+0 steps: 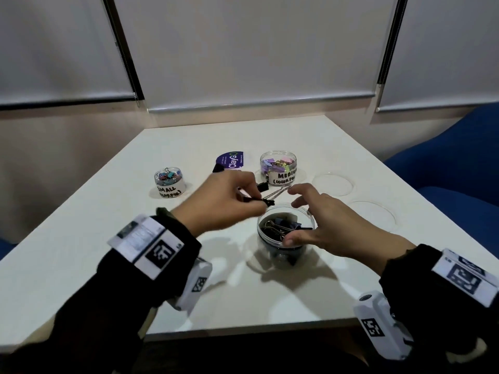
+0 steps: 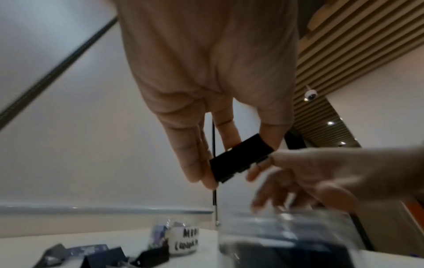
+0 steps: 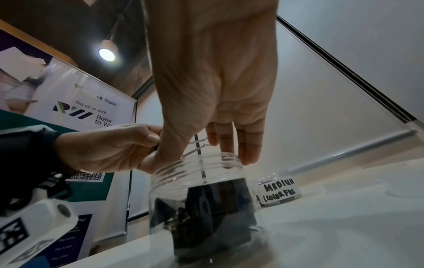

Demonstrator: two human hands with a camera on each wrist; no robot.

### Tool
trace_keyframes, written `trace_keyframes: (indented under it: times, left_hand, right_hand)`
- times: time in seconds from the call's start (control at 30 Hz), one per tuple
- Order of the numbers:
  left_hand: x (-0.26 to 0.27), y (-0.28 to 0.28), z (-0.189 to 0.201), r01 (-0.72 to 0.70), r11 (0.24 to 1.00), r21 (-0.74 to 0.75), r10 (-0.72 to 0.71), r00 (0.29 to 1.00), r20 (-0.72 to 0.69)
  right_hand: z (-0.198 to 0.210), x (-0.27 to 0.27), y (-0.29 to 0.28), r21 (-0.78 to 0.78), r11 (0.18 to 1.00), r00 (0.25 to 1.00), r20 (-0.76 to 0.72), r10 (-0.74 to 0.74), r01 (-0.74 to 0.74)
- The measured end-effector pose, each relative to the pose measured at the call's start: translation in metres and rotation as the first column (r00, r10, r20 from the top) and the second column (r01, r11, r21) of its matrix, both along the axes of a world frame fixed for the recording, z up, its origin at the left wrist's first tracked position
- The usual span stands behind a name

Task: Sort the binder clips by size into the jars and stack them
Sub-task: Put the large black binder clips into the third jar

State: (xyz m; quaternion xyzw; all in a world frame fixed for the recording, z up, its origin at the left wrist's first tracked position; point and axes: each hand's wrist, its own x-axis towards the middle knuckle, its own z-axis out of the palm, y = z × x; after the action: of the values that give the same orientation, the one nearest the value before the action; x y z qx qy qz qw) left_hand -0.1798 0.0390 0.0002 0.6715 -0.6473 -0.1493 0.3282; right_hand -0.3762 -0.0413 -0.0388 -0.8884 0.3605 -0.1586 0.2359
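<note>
My left hand [image 1: 259,202] pinches a large black binder clip [image 2: 241,159] by its body, just left of and above the mouth of an open clear jar [image 1: 283,255]. The clip's silver wire handles [image 1: 278,191] point away from me. Several large black clips lie in that jar. My right hand [image 1: 293,222] spans the jar's mouth, thumb at the near rim and straight fingers [image 3: 249,154] at the far rim. A jar labelled SMALL [image 1: 168,182] holds little coloured clips at the left. A jar labelled MEDIUM [image 1: 278,167] holds coloured clips behind.
Loose black clips [image 2: 151,257] lie on the white table [image 1: 108,238] beyond my left hand. Two clear lids [image 1: 333,182] [image 1: 372,214] rest to the right. A purple printed card [image 1: 231,160] lies near the medium jar. Blue seating [image 1: 459,163] borders the table's right side.
</note>
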Motion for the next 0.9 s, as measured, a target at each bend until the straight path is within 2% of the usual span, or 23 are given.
trace_keyframes:
  times: [0.17, 0.3, 0.43, 0.67, 0.77, 0.9]
  left_hand:
    - [-0.013, -0.001, -0.021, -0.015, 0.999, -0.051, 0.022, 0.99, 0.139]
    - [-0.022, -0.002, -0.03, 0.047, 0.996, -0.069, -0.028, 0.965, 0.259]
    - [-0.022, -0.001, -0.031, 0.111, 0.994, -0.025, -0.097, 0.945, 0.313]
    - [-0.029, -0.001, -0.027, 0.126, 0.99, -0.061, -0.095, 0.926, 0.366]
    - [-0.033, -0.006, -0.026, 0.146, 0.989, 0.025, -0.144, 0.902, 0.408]
    - [-0.035, -0.008, -0.026, 0.102, 0.983, 0.155, -0.174, 0.801, 0.573]
  right_hand:
    - [0.002, 0.001, -0.002, -0.004, 1.0, 1.0, 0.03, -0.005, 0.005]
    - [0.005, 0.002, -0.001, -0.045, 0.998, 0.998, -0.031, 0.046, -0.048]
    - [0.006, 0.005, -0.005, -0.077, 0.994, 0.99, -0.121, 0.069, -0.078]
    - [0.011, -0.001, -0.005, -0.063, 0.996, 0.993, -0.103, 0.062, -0.069]
    - [0.011, 0.002, -0.005, -0.069, 0.995, 0.989, -0.135, 0.057, -0.066]
    - [0.012, 0.004, -0.004, -0.073, 0.996, 0.979, -0.199, 0.034, -0.05]
